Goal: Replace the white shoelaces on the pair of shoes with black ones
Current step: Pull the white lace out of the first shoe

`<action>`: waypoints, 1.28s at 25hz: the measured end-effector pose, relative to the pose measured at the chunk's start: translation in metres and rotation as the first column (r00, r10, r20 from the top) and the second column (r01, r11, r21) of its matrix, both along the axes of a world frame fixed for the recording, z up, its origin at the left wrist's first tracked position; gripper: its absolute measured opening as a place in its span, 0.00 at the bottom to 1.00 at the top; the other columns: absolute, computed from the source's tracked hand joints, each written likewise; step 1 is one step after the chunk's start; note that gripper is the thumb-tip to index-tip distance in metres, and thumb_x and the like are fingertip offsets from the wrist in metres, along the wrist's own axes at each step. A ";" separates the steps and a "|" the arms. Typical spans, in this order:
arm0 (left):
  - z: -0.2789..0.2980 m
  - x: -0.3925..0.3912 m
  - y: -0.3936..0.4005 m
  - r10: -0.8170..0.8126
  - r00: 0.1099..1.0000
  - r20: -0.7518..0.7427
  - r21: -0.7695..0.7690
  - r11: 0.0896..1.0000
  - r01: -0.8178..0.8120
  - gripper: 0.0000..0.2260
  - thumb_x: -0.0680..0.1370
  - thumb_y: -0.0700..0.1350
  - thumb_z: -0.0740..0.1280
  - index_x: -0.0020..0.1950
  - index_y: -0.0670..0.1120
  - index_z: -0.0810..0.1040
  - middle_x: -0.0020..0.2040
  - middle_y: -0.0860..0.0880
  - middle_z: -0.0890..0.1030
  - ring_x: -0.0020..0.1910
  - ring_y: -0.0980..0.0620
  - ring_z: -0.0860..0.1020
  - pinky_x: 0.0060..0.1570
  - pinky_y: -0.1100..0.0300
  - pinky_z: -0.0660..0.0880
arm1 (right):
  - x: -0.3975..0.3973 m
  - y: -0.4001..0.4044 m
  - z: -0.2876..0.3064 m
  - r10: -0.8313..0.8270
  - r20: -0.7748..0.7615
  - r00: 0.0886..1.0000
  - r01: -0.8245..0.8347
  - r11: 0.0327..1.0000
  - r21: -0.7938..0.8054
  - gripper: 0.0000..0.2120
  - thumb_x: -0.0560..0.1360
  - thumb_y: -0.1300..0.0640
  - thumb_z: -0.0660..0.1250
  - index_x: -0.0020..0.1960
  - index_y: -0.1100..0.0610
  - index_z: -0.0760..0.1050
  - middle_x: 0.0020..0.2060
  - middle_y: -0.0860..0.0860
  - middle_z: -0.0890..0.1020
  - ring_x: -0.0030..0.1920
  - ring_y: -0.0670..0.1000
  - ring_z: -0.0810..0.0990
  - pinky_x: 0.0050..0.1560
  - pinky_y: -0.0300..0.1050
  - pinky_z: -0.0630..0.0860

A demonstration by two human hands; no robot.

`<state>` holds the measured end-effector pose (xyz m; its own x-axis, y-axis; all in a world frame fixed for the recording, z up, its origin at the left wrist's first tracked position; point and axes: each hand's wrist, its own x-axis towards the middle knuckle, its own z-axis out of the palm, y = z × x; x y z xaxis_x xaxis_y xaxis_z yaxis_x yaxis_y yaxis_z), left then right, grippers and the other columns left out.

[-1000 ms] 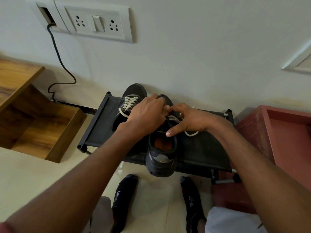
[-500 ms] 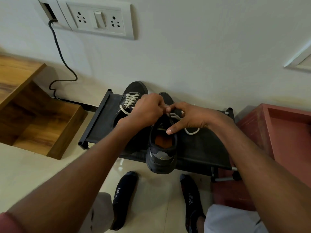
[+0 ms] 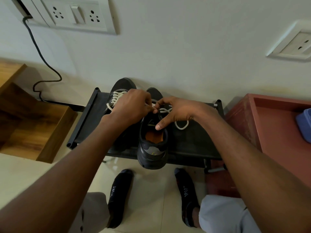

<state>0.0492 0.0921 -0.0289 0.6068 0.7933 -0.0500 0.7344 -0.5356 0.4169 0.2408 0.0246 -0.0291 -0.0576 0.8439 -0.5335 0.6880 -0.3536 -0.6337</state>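
Head view: two dark shoes stood on a black rack (image 3: 193, 145) by the wall. Near shoe (image 3: 152, 148), heel over the rack's front edge; far shoe (image 3: 121, 91) laced white. Left hand (image 3: 129, 106) and right hand (image 3: 175, 110) met over the near shoe, both grips pinching its white lace (image 3: 180, 126), one loop lying on the rack

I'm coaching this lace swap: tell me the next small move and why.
Probably draw the white lace out of the near shoe's top eyelets. Both the left hand and right hand pinch it there, a loose loop lies on the rack, and the lace remains threaded.
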 end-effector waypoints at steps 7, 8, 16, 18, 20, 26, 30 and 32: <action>0.006 0.004 0.001 0.289 0.860 0.420 -0.297 0.939 -0.171 0.12 0.77 0.49 0.77 0.39 0.43 0.80 0.36 0.50 0.84 0.40 0.53 0.84 0.38 0.56 0.76 | 0.000 0.004 -0.004 -0.008 0.036 0.999 0.008 1.000 -0.011 0.39 0.55 0.38 0.87 0.63 0.34 0.75 0.73 0.43 0.72 0.72 0.53 0.71 0.72 0.59 0.71; 0.010 0.006 -0.001 0.415 0.717 0.560 -0.426 0.887 -0.181 0.12 0.79 0.47 0.75 0.40 0.41 0.79 0.37 0.49 0.85 0.42 0.53 0.86 0.37 0.57 0.76 | 0.002 0.004 -0.004 -0.014 0.033 0.999 0.014 1.000 -0.016 0.38 0.55 0.38 0.87 0.62 0.34 0.75 0.72 0.42 0.72 0.71 0.53 0.71 0.71 0.59 0.72; 0.003 -0.001 0.003 0.096 0.937 0.337 -0.052 0.995 -0.083 0.12 0.76 0.53 0.76 0.45 0.45 0.82 0.36 0.51 0.81 0.35 0.55 0.78 0.33 0.60 0.70 | 0.005 0.001 -0.002 -0.012 0.023 1.000 0.012 1.000 -0.006 0.38 0.59 0.42 0.87 0.65 0.36 0.75 0.69 0.43 0.73 0.69 0.51 0.70 0.69 0.52 0.71; 0.000 -0.001 0.000 0.008 0.997 0.079 -0.070 0.998 -0.002 0.16 0.73 0.59 0.78 0.46 0.47 0.85 0.39 0.51 0.80 0.40 0.52 0.78 0.33 0.60 0.67 | 0.001 0.001 -0.002 -0.006 0.017 1.000 0.006 1.000 -0.001 0.38 0.60 0.43 0.87 0.66 0.38 0.75 0.70 0.43 0.73 0.71 0.52 0.70 0.70 0.53 0.70; -0.003 0.002 -0.003 0.048 0.999 0.017 -0.109 0.993 -0.046 0.18 0.72 0.60 0.78 0.47 0.46 0.84 0.41 0.49 0.81 0.43 0.50 0.78 0.34 0.58 0.66 | -0.002 0.002 -0.002 -0.003 0.018 1.000 0.003 1.000 -0.004 0.38 0.61 0.44 0.86 0.67 0.39 0.75 0.72 0.44 0.73 0.72 0.53 0.70 0.72 0.55 0.70; -0.002 0.002 0.000 0.111 0.993 -0.034 -0.030 0.993 -0.112 0.14 0.77 0.54 0.73 0.37 0.50 0.75 0.38 0.53 0.78 0.48 0.46 0.78 0.49 0.50 0.65 | -0.001 0.004 -0.004 -0.012 0.010 1.000 0.012 1.000 -0.007 0.35 0.59 0.44 0.87 0.63 0.38 0.77 0.72 0.46 0.73 0.72 0.54 0.71 0.72 0.55 0.71; 0.021 -0.005 0.008 0.217 0.895 0.389 -0.288 0.952 -0.105 0.14 0.77 0.56 0.74 0.40 0.48 0.80 0.45 0.53 0.87 0.50 0.55 0.83 0.61 0.47 0.74 | 0.003 0.004 -0.003 -0.003 0.020 1.000 0.004 1.000 -0.027 0.38 0.59 0.43 0.87 0.65 0.37 0.75 0.73 0.45 0.70 0.73 0.53 0.69 0.72 0.55 0.70; 0.038 -0.011 0.012 0.442 0.563 0.698 -0.544 0.839 0.017 0.13 0.81 0.50 0.71 0.42 0.43 0.77 0.45 0.50 0.87 0.50 0.54 0.86 0.50 0.51 0.78 | 0.005 0.004 -0.001 -0.001 0.001 1.000 0.001 0.999 -0.039 0.37 0.61 0.45 0.86 0.66 0.39 0.74 0.74 0.45 0.69 0.72 0.51 0.67 0.70 0.53 0.69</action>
<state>0.0378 0.1046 0.0090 0.3968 0.9174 -0.0311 0.0600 0.0079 0.9982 0.2454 0.0288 -0.0304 -0.0563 0.8222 -0.5664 0.6881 -0.3791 -0.6187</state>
